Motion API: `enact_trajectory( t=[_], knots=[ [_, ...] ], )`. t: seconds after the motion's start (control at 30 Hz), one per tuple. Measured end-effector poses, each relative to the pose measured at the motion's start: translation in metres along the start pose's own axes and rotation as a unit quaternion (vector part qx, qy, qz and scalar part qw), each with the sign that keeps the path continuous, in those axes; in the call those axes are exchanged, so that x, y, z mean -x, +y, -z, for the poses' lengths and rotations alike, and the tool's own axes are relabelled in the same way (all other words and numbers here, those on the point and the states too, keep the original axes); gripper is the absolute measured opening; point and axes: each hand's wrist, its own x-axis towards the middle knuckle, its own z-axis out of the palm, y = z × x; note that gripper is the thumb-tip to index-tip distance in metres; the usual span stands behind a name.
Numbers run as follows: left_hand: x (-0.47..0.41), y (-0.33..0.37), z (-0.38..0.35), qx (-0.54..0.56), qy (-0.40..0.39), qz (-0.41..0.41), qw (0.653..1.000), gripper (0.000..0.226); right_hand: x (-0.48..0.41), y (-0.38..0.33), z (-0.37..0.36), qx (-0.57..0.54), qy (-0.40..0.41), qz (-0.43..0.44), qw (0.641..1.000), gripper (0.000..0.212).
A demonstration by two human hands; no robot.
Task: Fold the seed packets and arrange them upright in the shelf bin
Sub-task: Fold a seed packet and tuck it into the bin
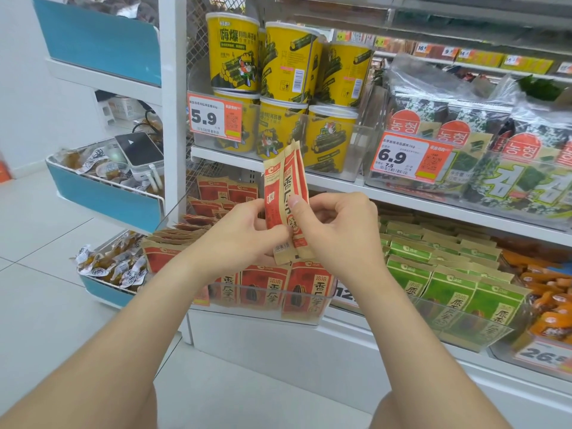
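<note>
The left hand (pixel 244 230) and the right hand (pixel 337 230) both pinch one red seed packet (pixel 286 199), thumbs on its front. It stands upright, folded lengthwise into a narrow strip, above the clear shelf bin (pixel 309 317). In the bin more red packets (pixel 300 286) stand upright. To the right are green packets (pixel 445 292); farther up, yellow cans (pixel 235 54) behind a price tag (pixel 215 119).

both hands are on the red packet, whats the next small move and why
Probably press the crease flat, then lower it into the clear bin. The red seed packet is already folded lengthwise and pinched upright between the left hand and right hand, directly above the matching red packets standing in that bin.
</note>
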Motion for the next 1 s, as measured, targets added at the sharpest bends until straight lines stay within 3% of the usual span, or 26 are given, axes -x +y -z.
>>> enact_trajectory(
  t=[0.2,0.53,0.63,0.67,0.73,0.87,1.0],
  knots=[
    [-0.002,-0.005,0.001,-0.051,0.022,-0.001,0.998,0.039,0.001,-0.002,-0.001,0.002,-0.005,0.020,1.000,0.027],
    [0.001,0.003,0.002,0.014,-0.007,0.021,1.000,0.040,-0.002,0.000,-0.003,0.000,-0.009,-0.004,1.000,0.030],
    [0.002,0.002,0.004,0.005,-0.002,0.012,1.000,0.037,-0.003,0.000,-0.003,-0.013,-0.010,-0.012,1.000,0.014],
    [0.002,0.002,0.005,-0.002,0.007,0.003,1.000,0.036,-0.003,-0.001,-0.002,-0.024,-0.018,-0.019,0.999,0.008],
    [0.000,-0.001,0.006,0.004,0.036,-0.019,0.999,0.029,-0.003,-0.001,0.002,-0.043,-0.058,-0.034,0.997,0.029],
    [-0.004,-0.006,0.003,-0.001,0.149,-0.056,0.987,0.032,0.002,-0.005,0.004,-0.025,-0.163,-0.036,0.986,0.032],
    [-0.004,-0.007,-0.002,-0.010,0.180,-0.073,0.981,0.037,0.000,-0.002,-0.001,-0.078,-0.152,-0.037,0.985,0.029]
  ],
)
